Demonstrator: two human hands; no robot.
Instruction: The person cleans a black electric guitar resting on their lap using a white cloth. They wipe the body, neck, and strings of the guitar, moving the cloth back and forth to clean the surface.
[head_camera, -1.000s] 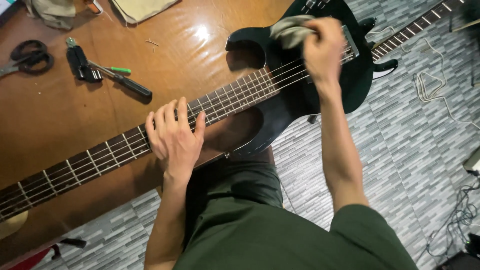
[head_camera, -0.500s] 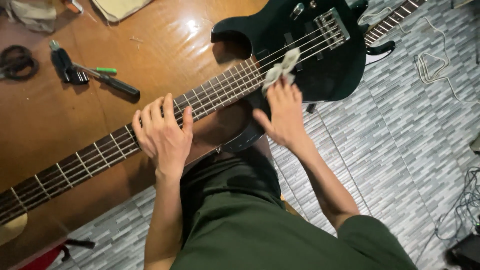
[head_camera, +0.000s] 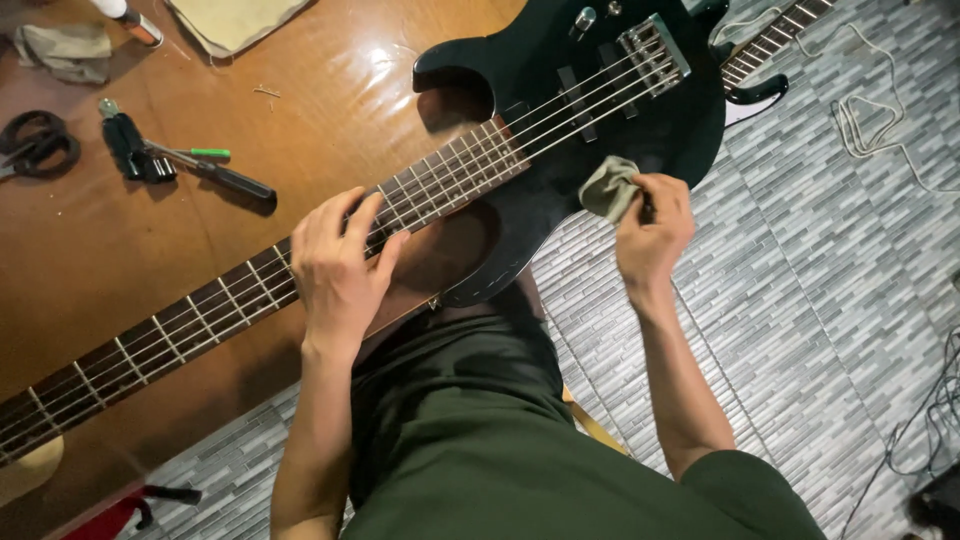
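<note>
Black and glossy, the bass (head_camera: 600, 110) lies across the table's (head_camera: 120, 250) right edge, its body hanging past that edge over the grey tiled floor (head_camera: 800, 300) and your lap, its neck (head_camera: 200, 320) running down toward the table's lower left corner.

Your left hand (head_camera: 340, 275) rests flat on the neck near where it joins the body, fingers slightly spread and draped over the strings, thumb lying along the near side.

Your right hand (head_camera: 655, 225) pinches a small grey-green cloth (head_camera: 608, 187) between thumb and fingertips, the remaining fingers curled in close. The cloth touches the body's lower edge, just below the strings and beside the pickups.

Toward the table's upper left corner lie scissors (head_camera: 35, 145), a black tool (head_camera: 125, 145) and a screwdriver (head_camera: 215, 172) with a green tip, all well apart from your hands. A beige pad (head_camera: 235, 20) sits at the table's far edge, and a crumpled rag (head_camera: 65, 50) lies in the far left corner.

A second guitar neck (head_camera: 775, 40) pokes out past the body at the top right, and a pale cord (head_camera: 870, 110) is coiled on the floor near it.
</note>
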